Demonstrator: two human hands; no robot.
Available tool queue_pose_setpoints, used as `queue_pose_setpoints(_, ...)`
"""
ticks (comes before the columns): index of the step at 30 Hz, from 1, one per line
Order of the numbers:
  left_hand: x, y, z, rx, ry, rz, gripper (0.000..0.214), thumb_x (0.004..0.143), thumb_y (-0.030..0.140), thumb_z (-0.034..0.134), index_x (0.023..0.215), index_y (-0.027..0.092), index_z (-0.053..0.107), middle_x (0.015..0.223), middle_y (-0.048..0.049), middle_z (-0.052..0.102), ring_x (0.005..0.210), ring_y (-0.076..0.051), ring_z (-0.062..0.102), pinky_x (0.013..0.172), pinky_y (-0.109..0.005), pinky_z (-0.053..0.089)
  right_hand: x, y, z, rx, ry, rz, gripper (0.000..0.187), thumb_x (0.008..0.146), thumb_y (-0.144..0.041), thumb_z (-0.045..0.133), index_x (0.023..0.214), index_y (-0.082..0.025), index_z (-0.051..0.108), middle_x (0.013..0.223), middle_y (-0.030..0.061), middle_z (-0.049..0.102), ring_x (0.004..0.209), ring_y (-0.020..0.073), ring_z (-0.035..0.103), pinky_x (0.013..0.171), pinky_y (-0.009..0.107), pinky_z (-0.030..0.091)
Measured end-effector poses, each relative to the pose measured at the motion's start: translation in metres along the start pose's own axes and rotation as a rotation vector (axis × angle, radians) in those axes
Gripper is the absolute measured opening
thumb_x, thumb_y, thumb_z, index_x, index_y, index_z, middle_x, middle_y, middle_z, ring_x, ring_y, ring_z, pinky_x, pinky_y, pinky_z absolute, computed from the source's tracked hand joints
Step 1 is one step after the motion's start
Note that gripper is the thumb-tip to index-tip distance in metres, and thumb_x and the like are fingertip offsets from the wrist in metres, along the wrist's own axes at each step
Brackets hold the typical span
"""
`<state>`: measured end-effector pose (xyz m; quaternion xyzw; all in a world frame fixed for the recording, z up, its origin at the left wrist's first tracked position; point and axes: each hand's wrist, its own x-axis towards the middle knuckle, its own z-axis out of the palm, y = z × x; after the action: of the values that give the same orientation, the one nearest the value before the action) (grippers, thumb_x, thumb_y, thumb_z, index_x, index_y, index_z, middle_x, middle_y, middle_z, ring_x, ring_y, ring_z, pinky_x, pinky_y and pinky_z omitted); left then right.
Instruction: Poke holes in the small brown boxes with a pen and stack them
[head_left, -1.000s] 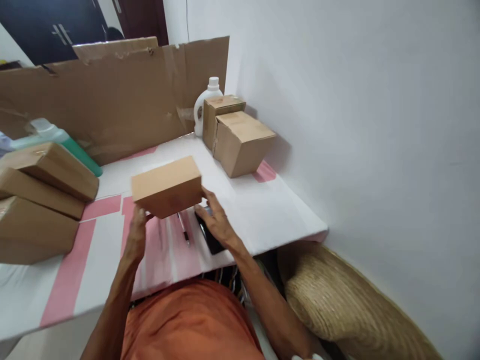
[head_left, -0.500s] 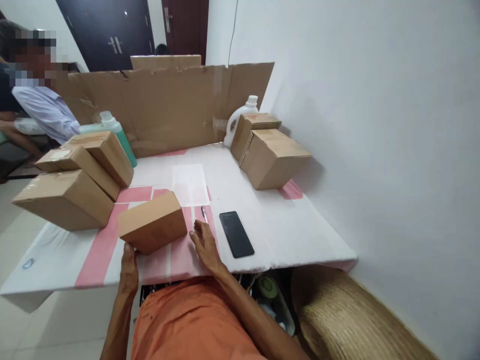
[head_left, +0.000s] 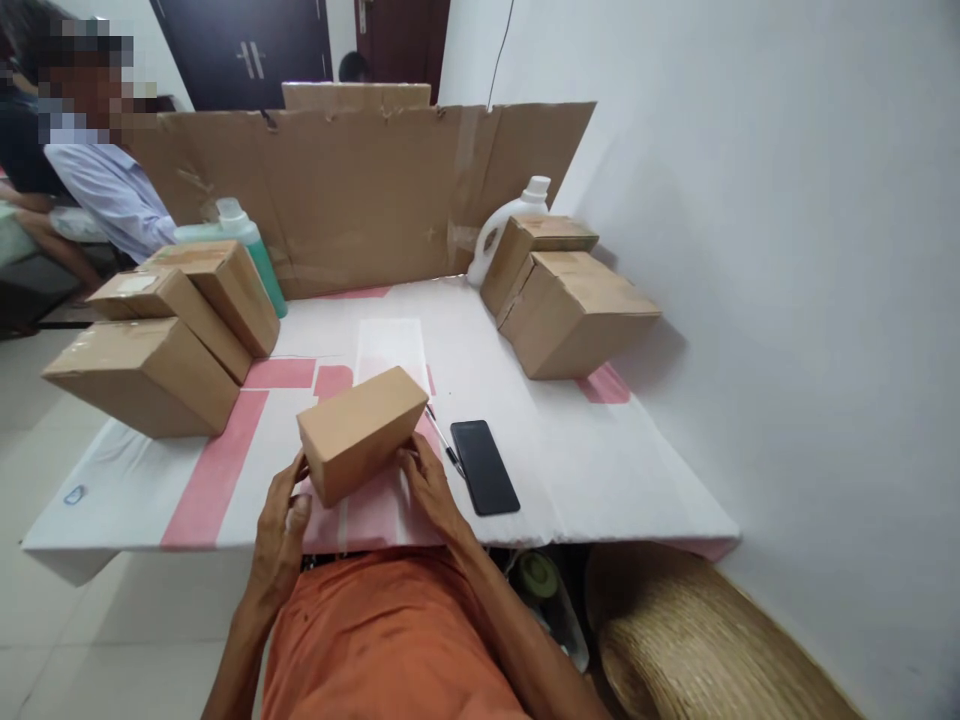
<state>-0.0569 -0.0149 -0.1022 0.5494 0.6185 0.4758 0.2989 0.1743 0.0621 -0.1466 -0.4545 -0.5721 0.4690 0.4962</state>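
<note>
A small plain cardboard box (head_left: 364, 435) sits at a slant near the front of the table, between my two hands. The fingers of my left hand (head_left: 279, 525) rest against its left end, with the thumb apart from the box. At its lower right side, the bent fingers of my right hand (head_left: 431, 485) touch the box, and some fingertips are hidden behind it. Whether the box's underside rests fully on the cloth I cannot tell. Just right of the box lies a pen (head_left: 448, 446), its tip end beside a black phone (head_left: 485, 467).
Several cardboard boxes (head_left: 150, 375) stand at the left beside a green bottle (head_left: 262, 260). Two boxes (head_left: 577, 310) and a white jug (head_left: 517, 215) stand at the right. A cardboard panel (head_left: 360, 200) borders the back. A person (head_left: 112, 190) sits beyond.
The box has moved right and turned slightly, and my right hand has come to touch it. The pen has shifted right towards the phone. The whole view has shifted a little.
</note>
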Motion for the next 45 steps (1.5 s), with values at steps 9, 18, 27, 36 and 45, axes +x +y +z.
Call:
queue_pose_setpoints(9, -0.026, 0.046, 0.013, 0.417, 0.008, 0.465, 0.076, 0.104, 0.04, 0.06, 0.172, 0.03, 0.027, 0.115, -0.0109, 0.071, 0.096, -0.026, 0.07, 0.084, -0.039, 0.061, 0.005, -0.009, -0.021, 0.099, -0.074, 0.091, 0.055, 0.095, -0.069, 0.063, 0.122, -0.023, 0.073, 0.083, 0.0018, 0.068, 0.078, 0.0213, 0.064, 0.07, 0.033, 0.055)
queue_pose_setpoints(18, -0.004, 0.059, 0.008, 0.455, -0.012, 0.442, 0.078, 0.099, 0.051, 0.065, 0.166, 0.023, 0.04, 0.111, -0.012, 0.069, 0.094, -0.027, 0.069, 0.086, -0.043, 0.061, 0.003, -0.015, -0.039, 0.264, -0.032, 0.202, 0.059, 0.098, -0.072, 0.057, 0.129, -0.026, 0.076, 0.117, 0.0067, 0.074, 0.084, 0.02, 0.067, 0.079, 0.035, 0.057)
queue_pose_setpoints(27, 0.019, 0.087, -0.008, 0.468, 0.194, 0.533, 0.026, 0.103, 0.037, 0.064, 0.12, 0.022, 0.077, 0.078, -0.0004, 0.066, 0.067, -0.017, 0.059, 0.07, -0.03, 0.052, 0.006, -0.068, -0.056, 0.274, -0.068, 0.019, 0.063, 0.1, -0.071, 0.055, 0.135, -0.022, 0.072, 0.125, 0.0125, 0.074, 0.107, 0.0288, 0.07, 0.08, 0.038, 0.062)
queue_pose_setpoints(36, 0.02, 0.053, -0.004, 0.34, 0.212, 0.376, 0.023, 0.101, 0.04, 0.066, 0.102, 0.019, 0.076, 0.085, -0.0025, 0.069, 0.074, -0.016, 0.062, 0.072, -0.029, 0.054, 0.004, -0.067, -0.044, 0.172, -0.181, 0.05, 0.071, 0.087, -0.047, 0.083, 0.151, -0.031, 0.055, 0.151, 0.0076, 0.062, 0.137, 0.027, 0.06, 0.117, 0.04, 0.048)
queue_pose_setpoints(45, 0.022, 0.033, -0.001, 0.031, -0.033, 0.001, 0.07, 0.096, 0.066, 0.062, 0.152, 0.024, 0.056, 0.153, -0.0155, 0.059, 0.139, -0.031, 0.06, 0.113, -0.047, 0.053, -0.005, -0.059, -0.039, 0.111, -0.325, 0.251, 0.059, 0.092, -0.069, 0.069, 0.12, -0.017, 0.074, 0.115, 0.0104, 0.077, 0.106, 0.0293, 0.072, 0.09, 0.039, 0.057)
